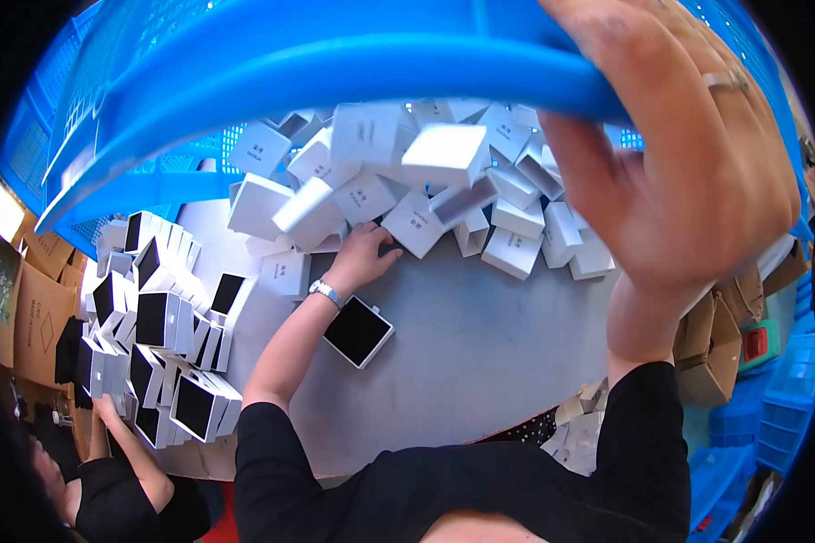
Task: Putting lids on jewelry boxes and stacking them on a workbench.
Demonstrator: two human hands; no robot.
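Observation:
A large blue plastic crate [353,71] looms over the table, close to the camera. My right hand [688,154] is closed around its rim at the upper right, a ring on one finger. Beneath and behind the rim lies a jumbled heap of small white cardboard boxes [412,222], some showing hollow insides. My left hand [362,258], with a bracelet at its wrist, reaches to the near edge of the heap. Its thumb stands apart from the fingers and nothing shows in its grip. Just below it a white box piece with a black inside [359,332] lies on the table.
On the left stand stacks of white box pieces with black insides [167,330], where another person's hand [105,407] touches them. The grey tabletop [453,353] spreads before me. Cardboard cartons [711,348] and blue crates [792,389] stand at the right; more small boxes [580,425] lie below the table's edge.

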